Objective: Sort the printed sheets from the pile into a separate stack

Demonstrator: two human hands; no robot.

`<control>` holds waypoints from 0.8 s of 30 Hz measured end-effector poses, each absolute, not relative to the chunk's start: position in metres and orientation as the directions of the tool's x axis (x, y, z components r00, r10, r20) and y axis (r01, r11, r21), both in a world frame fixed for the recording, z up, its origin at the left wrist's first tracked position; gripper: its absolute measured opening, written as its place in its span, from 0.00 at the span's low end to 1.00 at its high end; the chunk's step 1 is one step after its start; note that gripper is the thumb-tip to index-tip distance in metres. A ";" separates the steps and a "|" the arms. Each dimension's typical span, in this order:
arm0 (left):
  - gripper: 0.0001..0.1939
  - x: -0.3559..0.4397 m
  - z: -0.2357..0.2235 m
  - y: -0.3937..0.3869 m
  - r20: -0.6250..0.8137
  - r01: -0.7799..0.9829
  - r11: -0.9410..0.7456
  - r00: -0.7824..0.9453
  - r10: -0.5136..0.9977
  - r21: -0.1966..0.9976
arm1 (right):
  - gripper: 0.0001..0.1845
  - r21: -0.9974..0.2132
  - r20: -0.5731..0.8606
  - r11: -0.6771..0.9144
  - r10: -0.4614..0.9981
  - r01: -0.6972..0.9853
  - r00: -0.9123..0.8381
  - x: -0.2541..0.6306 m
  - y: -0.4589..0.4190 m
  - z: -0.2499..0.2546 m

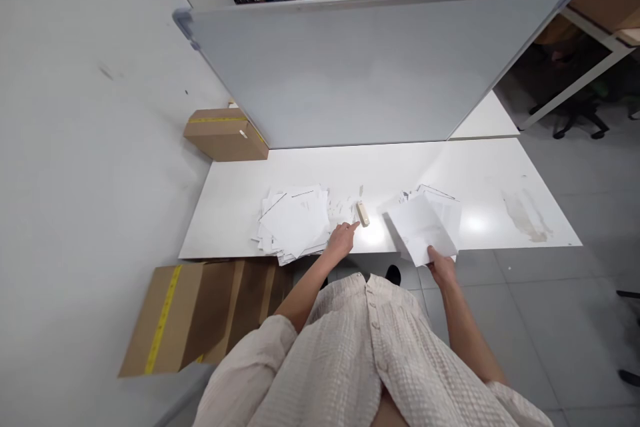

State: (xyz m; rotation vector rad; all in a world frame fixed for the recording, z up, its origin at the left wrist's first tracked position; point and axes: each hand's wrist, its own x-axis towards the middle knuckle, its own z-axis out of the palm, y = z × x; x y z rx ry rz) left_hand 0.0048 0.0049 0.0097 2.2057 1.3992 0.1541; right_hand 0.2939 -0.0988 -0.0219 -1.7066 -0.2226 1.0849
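Note:
At the table's front edge, my left hand (342, 240) has its index finger stretched out, its tip close beside a small beige oblong object (363, 214). Whether the fingertip touches it I cannot tell, and the object's kind is unclear. My right hand (442, 267) grips a sheet of paper (420, 227) by its near edge, thumb on top. The sheet is tilted over a pile of papers (447, 210), partly hiding it. Left of my left hand lies an untidy stack of white papers (297, 224); a few sheets carry dark lines.
A whiteboard (350, 74) stands along the back of the white table (495, 180). One cardboard box (227, 137) sits at the back left corner. An open cardboard box (165, 320) is below the table's left front edge. Small scraps lie beside the beige object.

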 end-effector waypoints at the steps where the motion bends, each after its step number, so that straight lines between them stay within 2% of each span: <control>1: 0.22 -0.002 0.012 0.000 -0.138 0.803 -0.328 0.446 0.884 0.497 | 0.21 -0.839 -0.544 -0.396 0.590 -0.373 0.597 0.302 -0.098 -0.021; 3: 0.20 -0.019 0.014 -0.009 -0.088 0.805 -0.301 0.397 0.914 0.512 | 0.20 -0.795 -0.606 -0.417 0.512 -0.441 0.609 0.313 -0.098 -0.021; 5: 0.18 -0.039 0.016 -0.017 -0.049 0.841 -0.233 0.293 0.955 0.488 | 0.17 -0.689 -0.717 -0.573 0.447 -0.445 0.535 0.318 -0.101 -0.021; 7: 0.17 -0.060 0.015 -0.023 -0.006 0.900 -0.120 0.135 0.991 0.419 | 0.15 -0.580 -0.793 -0.724 0.395 -0.374 0.464 0.315 -0.107 -0.023; 10: 0.22 -0.089 0.008 -0.028 0.057 0.955 0.056 -0.076 0.996 0.290 | 0.13 -0.562 -0.806 -0.788 0.456 -0.250 0.377 0.297 -0.112 -0.023; 13: 0.27 -0.109 0.000 -0.031 0.069 0.966 0.049 -0.068 0.995 0.254 | 0.11 -0.607 -0.783 -0.787 0.567 -0.114 0.255 0.267 -0.105 -0.021; 16: 0.23 -0.119 -0.007 -0.033 0.065 0.953 -0.047 0.029 0.997 0.300 | 0.11 -0.646 -0.747 -0.759 0.649 0.074 0.145 0.233 -0.086 -0.019; 20: 0.12 -0.124 -0.010 -0.034 0.088 0.911 -0.102 0.072 0.994 0.400 | 0.12 -0.729 -0.669 -0.640 0.742 0.245 -0.052 0.189 -0.058 -0.015; 22: 0.11 -0.127 -0.007 -0.033 0.094 0.879 -0.075 0.035 0.995 0.471 | 0.12 -0.759 -0.640 -0.589 0.753 0.276 -0.153 0.169 -0.048 -0.011; 24: 0.13 -0.130 -0.001 -0.033 0.104 0.838 0.019 -0.090 0.990 0.546 | 0.13 -0.774 -0.629 -0.569 0.741 0.278 -0.233 0.151 -0.040 -0.003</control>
